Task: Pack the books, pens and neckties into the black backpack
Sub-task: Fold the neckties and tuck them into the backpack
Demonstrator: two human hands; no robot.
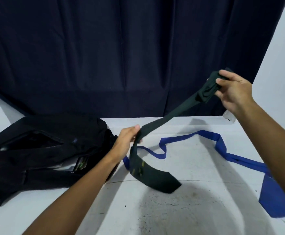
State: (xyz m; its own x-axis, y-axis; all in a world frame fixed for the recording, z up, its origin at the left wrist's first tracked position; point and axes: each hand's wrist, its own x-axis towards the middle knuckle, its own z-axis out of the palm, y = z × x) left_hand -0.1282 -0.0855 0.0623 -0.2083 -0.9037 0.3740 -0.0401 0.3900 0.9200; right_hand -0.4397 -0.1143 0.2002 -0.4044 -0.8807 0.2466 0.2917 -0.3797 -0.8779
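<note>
A dark green necktie stretches in the air between my two hands. My right hand grips its folded narrow end up at the right. My left hand pinches the tie near its middle, and the wide end droops onto the table. A blue necktie lies unrolled across the white table, from the middle to the right edge. The black backpack lies flat at the left with its zip open; book edges show inside it.
The white table has dark smudges near its front. A dark curtain hangs behind the table. A small white object sits at the table's back right edge.
</note>
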